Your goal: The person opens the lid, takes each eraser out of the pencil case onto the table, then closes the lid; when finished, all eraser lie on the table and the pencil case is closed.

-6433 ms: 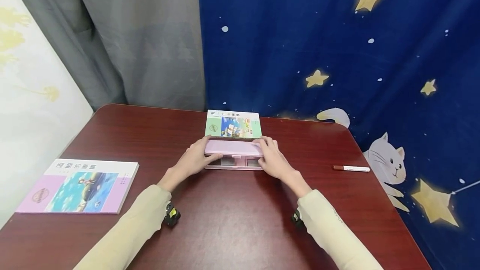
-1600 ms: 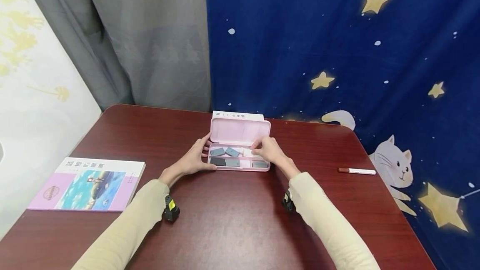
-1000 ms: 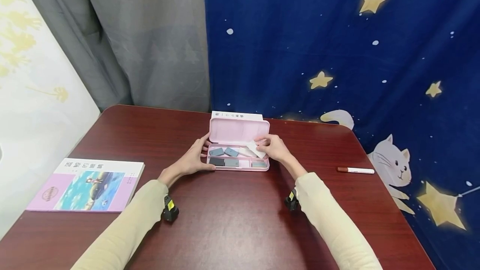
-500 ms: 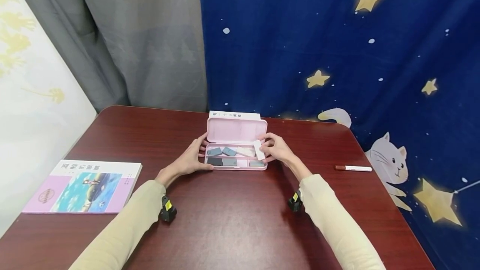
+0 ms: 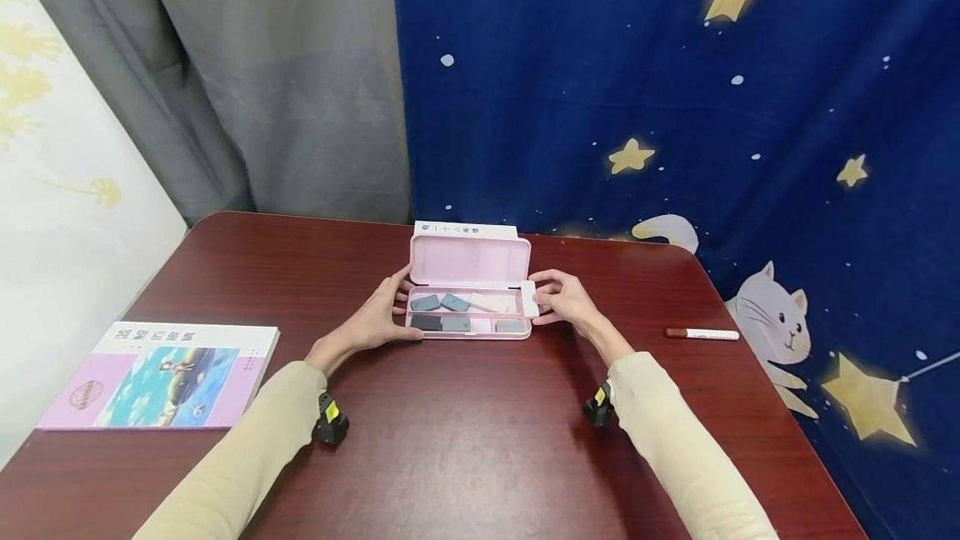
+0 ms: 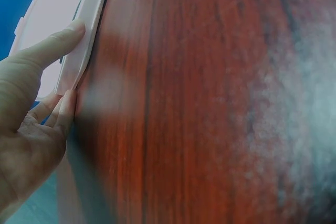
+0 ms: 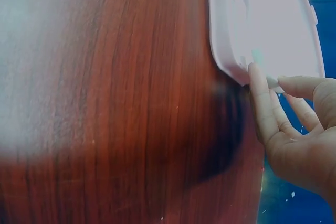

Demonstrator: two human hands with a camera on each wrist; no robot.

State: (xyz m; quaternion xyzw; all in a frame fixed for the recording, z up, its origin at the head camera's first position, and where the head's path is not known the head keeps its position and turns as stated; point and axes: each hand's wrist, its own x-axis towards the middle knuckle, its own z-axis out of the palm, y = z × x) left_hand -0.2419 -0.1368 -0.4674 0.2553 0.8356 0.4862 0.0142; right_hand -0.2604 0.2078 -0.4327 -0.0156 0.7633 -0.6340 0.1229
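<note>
A pink pencil case (image 5: 471, 336) stands on the table with its lid (image 5: 469, 261) raised. My left hand (image 5: 378, 315) grips its left end, the thumb on the front rim and the fingers behind, as the left wrist view shows. Between thumb and fingers my right hand (image 5: 567, 304) pinches a white eraser (image 5: 529, 298), held at the case's right end. Inside the back compartment lie blue-grey blocks (image 5: 425, 302) and a whitish block (image 5: 489, 302). The front compartment holds a dark block (image 5: 426, 322) and grey ones (image 5: 455, 323). In the right wrist view fingers partly hide the eraser.
Behind the lid a book (image 5: 465, 230) shows only its top strip. A larger purple and white book (image 5: 161, 375) lies at the left of the table (image 5: 480, 448). A white marker with a brown cap (image 5: 702, 334) lies at the right. Curtains (image 5: 525, 90) hang behind.
Since the earliest frame the pencil case has been opened. My right hand has lifted the white eraser from the back compartment and moved it right, while my left hand keeps its grip.
</note>
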